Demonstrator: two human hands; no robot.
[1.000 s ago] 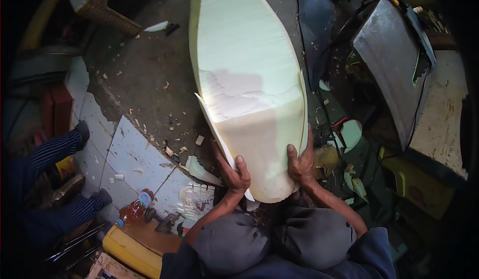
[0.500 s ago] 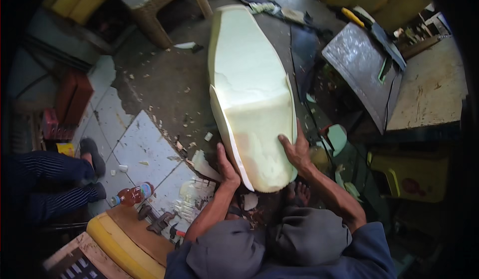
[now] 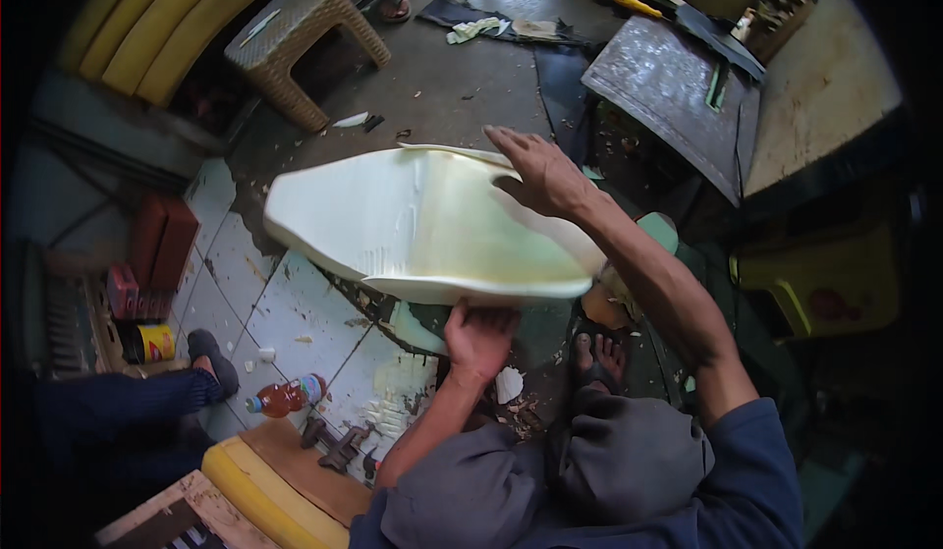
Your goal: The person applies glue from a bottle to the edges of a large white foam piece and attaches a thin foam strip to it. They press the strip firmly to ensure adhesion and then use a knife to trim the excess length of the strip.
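Head view: at left, a clear plastic bottle of amber liquid lies on white floor tiles; centre, a pale, tapered foam slab, swung crosswise within the past second, brings one long side nearest. The bare left hand meets that edge, grip unclear; the bare right hand spreads wide over the far side.

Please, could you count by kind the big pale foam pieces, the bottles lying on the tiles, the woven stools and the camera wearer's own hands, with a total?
Big pale foam piece: 1
Lying bottle: 1
Woven stool: 1
Wearer's hands, left hand and right hand: 2
Total: 5
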